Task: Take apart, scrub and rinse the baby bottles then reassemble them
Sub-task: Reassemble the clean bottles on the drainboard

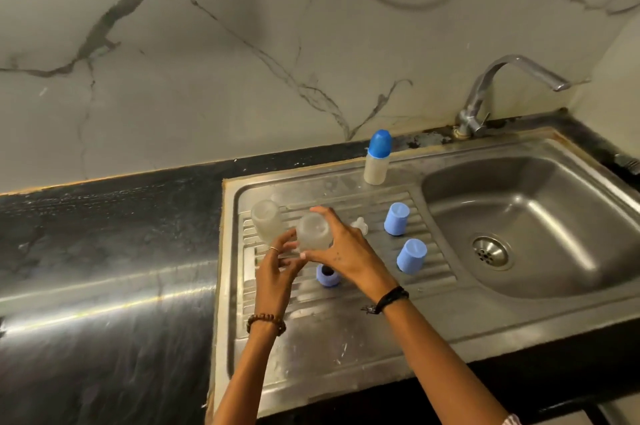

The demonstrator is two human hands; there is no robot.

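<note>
Over the drainboard (pixel 346 338): both hands on one clear bottle body (pixel 312 231), base up.
Right hand (pixel 346 251) curled round it from the right; left hand (pixel 277 269) pinching its lower end; second body (pixel 266 219) just left; blue caps (pixel 395 218) near.

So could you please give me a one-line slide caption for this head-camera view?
Both hands, left and right, hold an upturned clear bottle over the drainboard, blue caps beside.

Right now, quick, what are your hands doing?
Left hand: fingers curled at the base of the bottle, holding it.
Right hand: gripping the same bottle from the side.
</note>
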